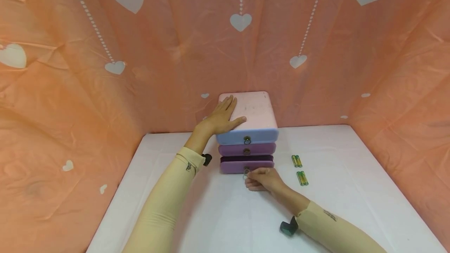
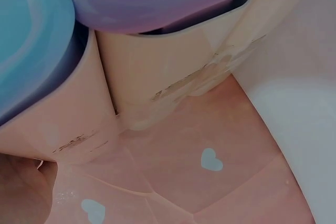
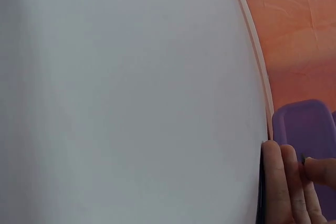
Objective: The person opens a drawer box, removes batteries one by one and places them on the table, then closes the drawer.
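Note:
A small chest of drawers with a pale pink top stands at the back of the table. My left hand rests on its top, fingers straight and spread; the left wrist view catches only a bit of that hand at the lower left corner. Below are a blue drawer, a purple middle drawer and a purple bottom drawer, which is pulled out a little, a dark gap showing behind its front. Thumb and forefinger of my right hand pinch the bottom drawer's ring pull.
Two pairs of green and yellow batteries, a far pair and a near pair, lie right of the chest on the white table. An orange curtain with white hearts encloses the table's back and sides.

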Motion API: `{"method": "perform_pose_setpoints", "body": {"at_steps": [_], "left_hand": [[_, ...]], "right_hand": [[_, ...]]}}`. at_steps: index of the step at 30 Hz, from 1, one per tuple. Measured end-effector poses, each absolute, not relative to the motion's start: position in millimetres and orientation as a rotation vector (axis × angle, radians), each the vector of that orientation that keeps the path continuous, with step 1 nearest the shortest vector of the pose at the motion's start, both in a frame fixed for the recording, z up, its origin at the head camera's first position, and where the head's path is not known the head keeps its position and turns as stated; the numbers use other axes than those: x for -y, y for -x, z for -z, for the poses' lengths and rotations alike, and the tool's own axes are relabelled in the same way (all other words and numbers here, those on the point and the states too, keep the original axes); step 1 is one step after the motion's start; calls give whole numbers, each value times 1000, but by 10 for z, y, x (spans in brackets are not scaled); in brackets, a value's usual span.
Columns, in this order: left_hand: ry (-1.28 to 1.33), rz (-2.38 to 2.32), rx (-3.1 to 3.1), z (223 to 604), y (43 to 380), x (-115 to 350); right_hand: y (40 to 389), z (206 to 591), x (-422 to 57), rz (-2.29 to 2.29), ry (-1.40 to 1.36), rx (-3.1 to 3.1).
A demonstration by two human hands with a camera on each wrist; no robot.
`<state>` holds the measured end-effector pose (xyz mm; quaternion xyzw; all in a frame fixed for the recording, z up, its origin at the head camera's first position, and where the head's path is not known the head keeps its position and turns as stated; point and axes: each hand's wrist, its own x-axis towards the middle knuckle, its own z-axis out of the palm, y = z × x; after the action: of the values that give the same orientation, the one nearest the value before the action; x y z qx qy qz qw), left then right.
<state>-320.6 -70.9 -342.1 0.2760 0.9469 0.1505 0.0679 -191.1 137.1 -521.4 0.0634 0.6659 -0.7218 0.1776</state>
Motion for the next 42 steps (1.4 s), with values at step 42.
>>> {"method": "perform_pose_setpoints", "body": {"at_steps": [42], "left_hand": [[-836, -452, -2846, 3457, 3252, 722]], "right_hand": [[1460, 5219, -1375, 2056, -28, -1898]]}}
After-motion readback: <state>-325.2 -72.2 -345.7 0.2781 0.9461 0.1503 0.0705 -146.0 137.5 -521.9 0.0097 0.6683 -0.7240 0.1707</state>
